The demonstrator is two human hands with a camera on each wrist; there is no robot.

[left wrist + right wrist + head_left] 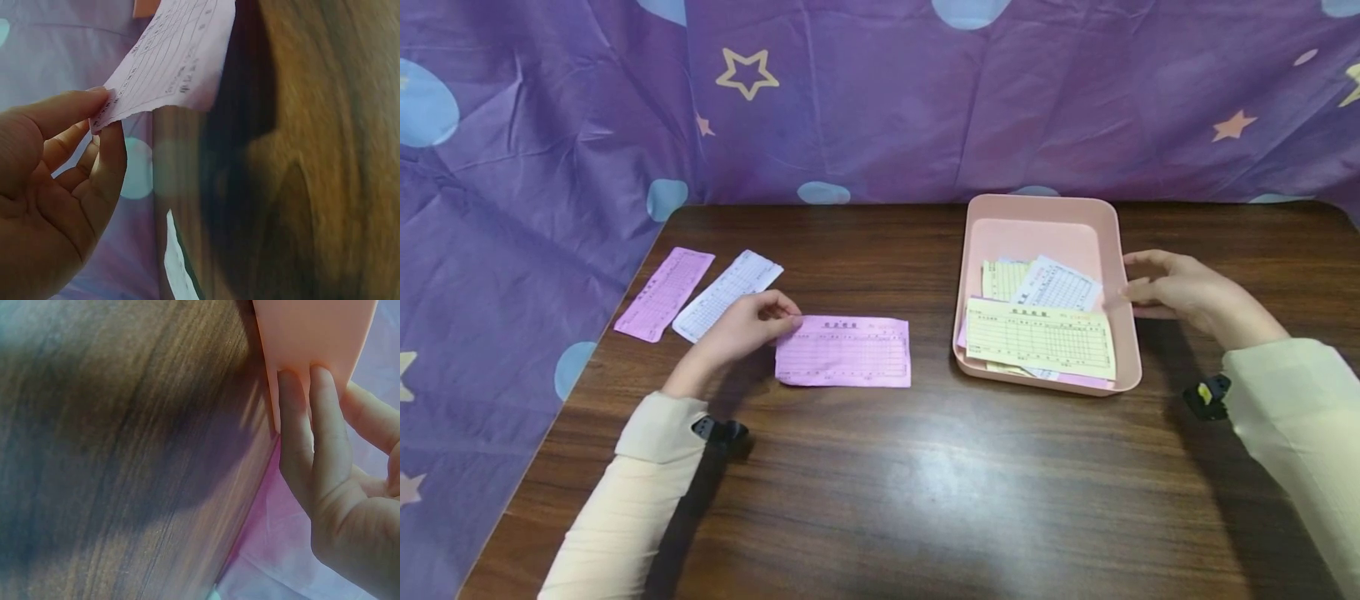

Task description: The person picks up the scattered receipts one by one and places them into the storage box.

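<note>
My left hand (748,321) pinches the upper left corner of a pink printed slip (844,358) between thumb and fingers. In the left wrist view the pinched slip (169,65) stands out from the fingertips at a slant, above the wooden table. To the right, a pink plastic tray (1037,208) holds a loose pile of yellow, white and pink slips, with a yellow slip (1037,342) on top. My right hand (1183,292) touches the tray's right side. Its extended fingers (328,419) rest against the outer wall in the right wrist view.
A second pink slip (665,293) and a white slip (730,292) lie at the table's left side, the white one partly behind my left hand. A purple curtain (850,108) hangs behind the dark wooden table (880,475) and beside its left edge.
</note>
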